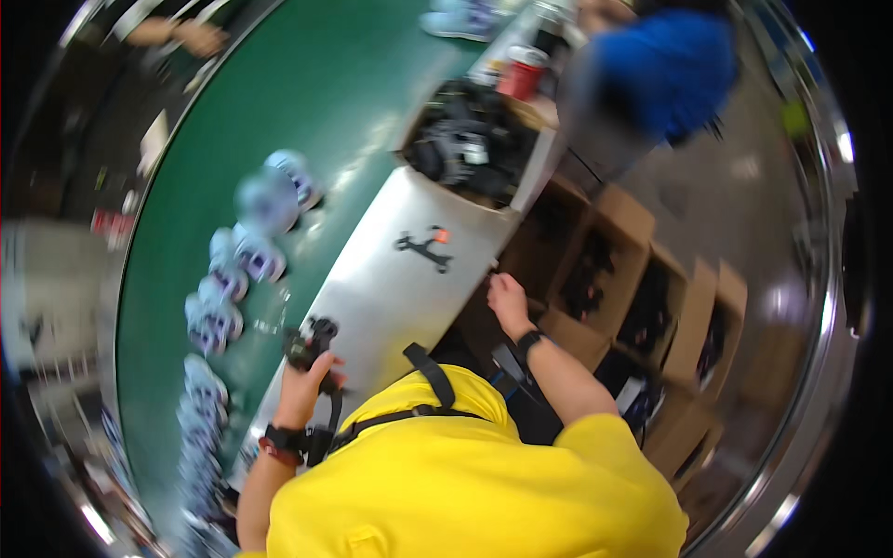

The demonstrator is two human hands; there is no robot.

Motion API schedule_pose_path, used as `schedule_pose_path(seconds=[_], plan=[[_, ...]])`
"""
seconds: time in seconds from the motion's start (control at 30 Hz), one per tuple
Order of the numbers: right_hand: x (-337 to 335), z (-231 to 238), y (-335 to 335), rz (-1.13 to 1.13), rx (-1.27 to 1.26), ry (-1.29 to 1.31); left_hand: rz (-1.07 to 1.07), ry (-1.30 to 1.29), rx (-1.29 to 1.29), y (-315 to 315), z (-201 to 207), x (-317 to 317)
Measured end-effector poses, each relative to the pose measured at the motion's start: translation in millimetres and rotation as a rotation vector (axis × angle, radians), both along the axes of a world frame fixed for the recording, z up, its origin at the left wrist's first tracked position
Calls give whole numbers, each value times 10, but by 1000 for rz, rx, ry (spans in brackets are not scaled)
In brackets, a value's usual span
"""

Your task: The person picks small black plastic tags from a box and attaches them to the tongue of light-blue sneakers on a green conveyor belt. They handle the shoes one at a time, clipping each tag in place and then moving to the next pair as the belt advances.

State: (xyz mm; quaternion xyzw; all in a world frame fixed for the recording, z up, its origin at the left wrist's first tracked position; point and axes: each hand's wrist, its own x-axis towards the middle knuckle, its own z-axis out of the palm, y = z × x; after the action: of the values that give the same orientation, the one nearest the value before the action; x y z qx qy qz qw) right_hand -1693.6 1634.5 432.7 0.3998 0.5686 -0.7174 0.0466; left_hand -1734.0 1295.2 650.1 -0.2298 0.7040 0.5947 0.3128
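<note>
My left hand (299, 389) is closed around a dark part with rounded black ends (312, 342), held over the left edge of the metal worktop (372, 288). What kind of part it is, I cannot make out. My right hand (509, 304) is at the worktop's right edge, above the cardboard boxes, with its fingers curled in. Whatever those fingers hold, if anything, is hidden. On the worktop between and beyond my hands lies a thin black branched part (423, 251) with an orange spot. Further off, an open cardboard box (523, 181) is filled with similar black parts (456, 139).
Left of the worktop runs a green belt (349, 112) with a line of pale-blue and lilac pieces (256, 251). Open cartons (619, 219) stand low on my right. A red container (523, 73) and a person in blue (665, 70) are beyond; another person's hand (200, 39) shows far left.
</note>
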Motion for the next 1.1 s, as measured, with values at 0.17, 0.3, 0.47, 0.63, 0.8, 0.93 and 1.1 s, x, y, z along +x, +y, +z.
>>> schedule_pose_path(seconds=[0.17,0.3,0.47,0.63,0.8,0.93,1.1], plan=[[-210,995,-344,556,-74,74,102,153,100,-34,-164,10],[-580,1436,-1266,974,-320,182,232,185,64,-13,-237,112],[-724,1422,-2138,1137,-597,49,91,286,97,-276,-248,161],[-709,1199,-2489,1440,-37,319,-280,660,-277,-1041,-590,705],[-574,1157,-2963,1928,666,730,63,396,-480,-1790,-719,996],[-521,938,-3168,1924,864,1055,130,553,-694,-2360,-785,627],[-643,1001,-3232,1797,655,991,57,804,-979,-2935,-809,65]])
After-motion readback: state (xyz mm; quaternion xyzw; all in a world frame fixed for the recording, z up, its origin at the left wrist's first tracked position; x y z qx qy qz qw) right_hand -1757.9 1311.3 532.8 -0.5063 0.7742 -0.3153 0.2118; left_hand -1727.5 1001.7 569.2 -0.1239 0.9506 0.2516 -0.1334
